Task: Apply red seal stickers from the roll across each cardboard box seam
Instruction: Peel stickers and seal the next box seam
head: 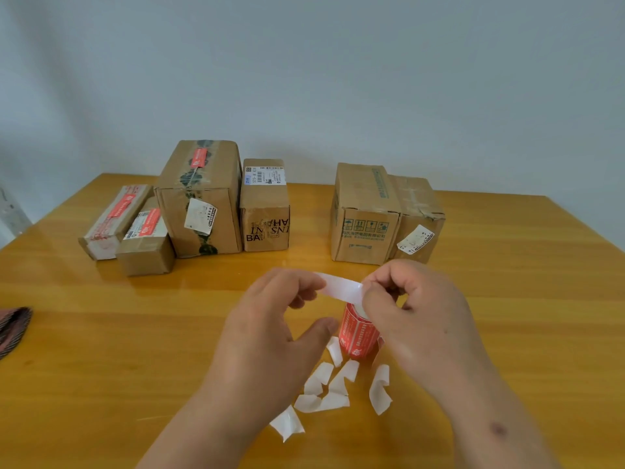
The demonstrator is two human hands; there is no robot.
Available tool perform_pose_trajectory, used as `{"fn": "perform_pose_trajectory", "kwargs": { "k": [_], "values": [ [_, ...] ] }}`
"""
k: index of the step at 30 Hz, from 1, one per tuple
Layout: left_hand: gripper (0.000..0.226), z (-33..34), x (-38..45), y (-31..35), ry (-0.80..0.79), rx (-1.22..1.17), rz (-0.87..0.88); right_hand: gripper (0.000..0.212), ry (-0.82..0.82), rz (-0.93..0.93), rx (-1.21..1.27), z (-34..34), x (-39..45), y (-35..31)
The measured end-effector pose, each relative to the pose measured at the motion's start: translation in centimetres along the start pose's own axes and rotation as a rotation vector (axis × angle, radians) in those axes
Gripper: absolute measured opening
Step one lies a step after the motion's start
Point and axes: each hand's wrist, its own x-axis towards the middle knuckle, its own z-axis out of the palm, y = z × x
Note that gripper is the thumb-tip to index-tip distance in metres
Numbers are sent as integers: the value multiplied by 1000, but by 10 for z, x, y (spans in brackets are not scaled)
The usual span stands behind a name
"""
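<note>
A red sticker roll (357,336) stands on the wooden table (101,350) between my hands. A white strip (340,287) stretches above the roll. My left hand (270,326) pinches its left end and my right hand (416,319) pinches its right end. Several cardboard boxes stand at the back. The flat box (115,221), the small box (145,238) and the tall box (201,198) on the left carry red seals. The labelled box (265,206) and the two boxes on the right (365,214) (419,218) show none.
Several curled white backing scraps (324,390) lie on the table in front of the roll. A striped dark cloth (13,326) pokes in at the left edge. A pale wall rises behind the table.
</note>
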Motion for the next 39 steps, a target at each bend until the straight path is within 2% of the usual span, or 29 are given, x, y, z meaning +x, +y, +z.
{"fn": "perform_pose_trajectory", "kwargs": {
  "k": [3, 5, 7, 9, 11, 13, 15, 16, 17, 19, 21, 24, 28, 31, 36, 39],
  "values": [
    [15, 4, 2, -4, 80, 164, 192, 22, -47, -14, 67, 3, 0, -3],
    [10, 6, 3, -8, 156, 184, 221, 21, -101, -11, 118, 3, -1, -5],
    [14, 5, 4, -7, 176, 131, 175, 19, -153, -13, 159, 1, -1, -7],
    [19, 4, 4, -2, 171, -32, 11, 17, -159, 0, 209, 1, -1, -4],
    [12, 2, 7, 4, 173, -356, -204, 16, -155, 42, 263, 2, 2, -1],
    [2, 1, 10, 6, 169, -706, -352, 22, -209, 38, 199, 7, 3, 1],
    [9, 2, 12, 5, 175, -920, -413, 13, -256, 16, 137, 12, 4, 0],
    [10, 1, 13, 6, 180, -957, -422, 5, -251, 16, 146, 13, 5, -1],
    [11, 1, 13, 6, 185, -958, -424, 7, -236, 11, 160, 13, 5, 0],
    [13, 0, 12, 6, 204, -866, -413, 14, -210, 12, 180, 13, 7, 2],
    [13, -1, 10, 4, 240, -626, -373, 18, -216, 8, 177, 13, 8, 2],
    [6, -2, 10, 0, 322, -212, -192, 21, -249, -17, 151, 14, 9, 1],
    [15, -1, 13, -13, 382, 26, -18, 13, -244, -106, 34, 16, 12, 6],
    [22, -1, 18, -22, 390, 119, 50, 12, -190, -162, -53, 18, 15, 10],
    [33, 0, 35, -28, 344, 227, 50, 14, -117, -162, -107, 21, 23, 13],
    [34, 3, 48, -22, 309, 54, -123, 21, -102, -127, -80, 15, 34, 14]
  ]
}}
